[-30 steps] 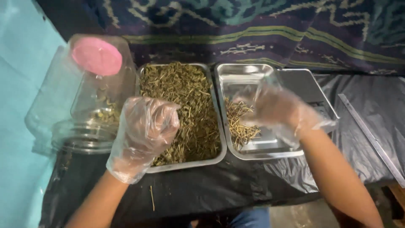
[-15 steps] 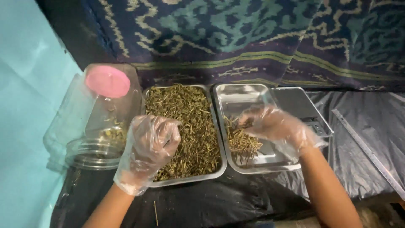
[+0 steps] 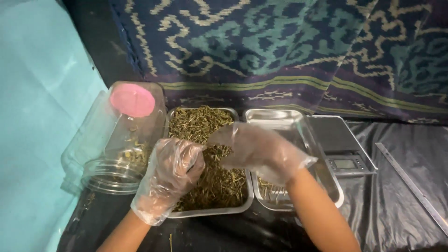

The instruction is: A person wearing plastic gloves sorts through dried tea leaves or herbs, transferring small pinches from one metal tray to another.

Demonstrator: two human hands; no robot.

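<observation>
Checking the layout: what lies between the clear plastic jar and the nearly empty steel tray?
In the head view, the steel tray heaped with dried herbs lies between the jar and the emptier tray.

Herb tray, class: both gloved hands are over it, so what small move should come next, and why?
Probably the right hand plucks a stem from the herb tray beside the left hand, since it hovers over the loose herbs while the stem tray holds only stems.

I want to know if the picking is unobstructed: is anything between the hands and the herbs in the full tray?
Nothing visible. The left hand and right hand, both in clear gloves, meet right over the herbs in the open left tray. The jar lies off to the left.
</observation>
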